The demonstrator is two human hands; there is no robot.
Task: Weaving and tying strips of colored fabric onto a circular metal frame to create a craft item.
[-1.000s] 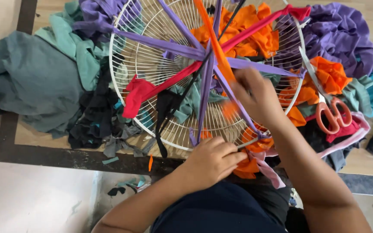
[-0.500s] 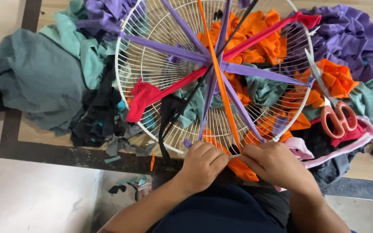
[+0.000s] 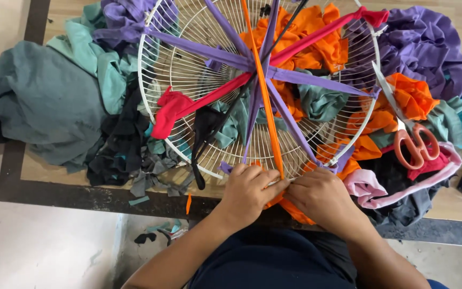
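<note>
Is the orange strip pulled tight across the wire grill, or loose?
Tight: orange strip runs straight over the grill to both hands.

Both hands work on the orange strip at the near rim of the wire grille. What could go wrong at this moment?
The orange strip could slip from the left hand and right hand and slacken. Pulling hard may shift the grille, which rests on loose cloth. The scissors lie close to the right arm and might be knocked.

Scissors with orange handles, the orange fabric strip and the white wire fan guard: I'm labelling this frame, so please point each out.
Scissors with orange handles (image 3: 416,147), head view, on the handle loops.
Orange fabric strip (image 3: 266,101), head view, mid-length.
White wire fan guard (image 3: 173,72), head view, bare wires at left.
</note>
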